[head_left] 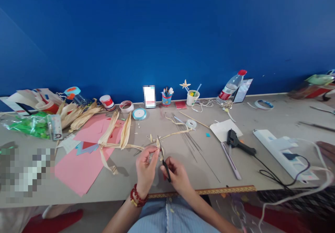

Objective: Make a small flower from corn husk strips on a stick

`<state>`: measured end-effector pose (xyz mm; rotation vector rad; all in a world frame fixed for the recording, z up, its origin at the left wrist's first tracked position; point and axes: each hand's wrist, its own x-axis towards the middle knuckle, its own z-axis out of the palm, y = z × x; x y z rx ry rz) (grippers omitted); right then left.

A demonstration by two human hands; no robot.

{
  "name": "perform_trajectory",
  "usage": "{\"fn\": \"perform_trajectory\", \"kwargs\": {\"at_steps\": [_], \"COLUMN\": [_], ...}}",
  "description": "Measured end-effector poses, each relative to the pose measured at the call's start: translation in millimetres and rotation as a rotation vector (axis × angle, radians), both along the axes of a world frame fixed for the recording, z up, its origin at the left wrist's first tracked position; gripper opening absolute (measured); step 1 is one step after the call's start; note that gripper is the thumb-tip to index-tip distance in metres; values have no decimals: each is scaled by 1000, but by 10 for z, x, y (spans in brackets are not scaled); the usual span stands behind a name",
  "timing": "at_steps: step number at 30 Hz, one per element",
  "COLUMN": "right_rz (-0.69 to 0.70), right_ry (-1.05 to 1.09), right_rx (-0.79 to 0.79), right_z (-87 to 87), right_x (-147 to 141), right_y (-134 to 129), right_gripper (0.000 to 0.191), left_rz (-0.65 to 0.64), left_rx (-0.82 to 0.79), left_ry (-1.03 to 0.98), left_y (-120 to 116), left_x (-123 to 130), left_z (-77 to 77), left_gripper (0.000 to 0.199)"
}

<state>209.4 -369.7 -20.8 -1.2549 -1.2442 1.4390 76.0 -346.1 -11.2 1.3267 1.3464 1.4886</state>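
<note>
My left hand point(146, 168), with a red bead bracelet on the wrist, pinches a small pale piece of what looks like dried corn husk point(158, 144) between thumb and fingertips. My right hand point(178, 175) is closed around the black handles of a pair of scissors point(166, 170). The blades point away from me and lie right beside the husk piece; whether they touch it I cannot tell. Small husk scraps point(151, 137) lie just beyond my hands. To the left, longer husk strips point(125, 131) rest partly on pink paper sheets point(78, 172).
Thin metal wires point(192, 144) lie right of centre. Farther right are a black glue gun point(237, 142), a lilac pen-shaped item point(230, 161) and a white power strip point(285, 156) with cables. A phone point(149, 96), pen cup point(166, 100) and tilted bottle point(231, 88) stand along the blue wall.
</note>
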Motion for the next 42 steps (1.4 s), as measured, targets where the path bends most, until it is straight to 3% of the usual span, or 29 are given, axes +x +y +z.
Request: {"fn": "perform_trajectory", "kwargs": {"at_steps": [10, 16, 18, 23, 26, 29, 33, 37, 42], "right_rz": [-26, -17, -45, -165, -171, -104, -20, -164, -245], "right_ry": [-3, -62, -202, -783, -919, -793, -302, 67, 183], "right_rx": [8, 28, 72, 173, 164, 142, 81, 77, 89], "right_z": [-32, -52, -79, -48, 29, 69, 41, 79, 246], "right_x": [7, 148, 247, 530, 646, 650, 483, 283, 143], "right_y": [-10, 50, 86, 178, 213, 198, 126, 133, 280], "right_gripper": [52, 44, 39, 30, 28, 34, 37, 35, 35], "left_rz": [-8, -15, -17, -23, -29, -35, -48, -76, -117], "left_rx": [-57, -44, -44, -66, -88, -96, -83, -88, -101], "left_ry": [-74, -125, -121, -141, -177, -181, -154, -138, -147], "left_y": [-20, -18, -17, -21, -23, -23, -24, -37, -78], "left_x": [8, 14, 17, 28, 37, 44, 41, 42, 86], "left_z": [-19, 29, 40, 35, 40, 64, 86, 58, -6], "left_gripper": [16, 17, 17, 17, 18, 19, 20, 20, 20]}}
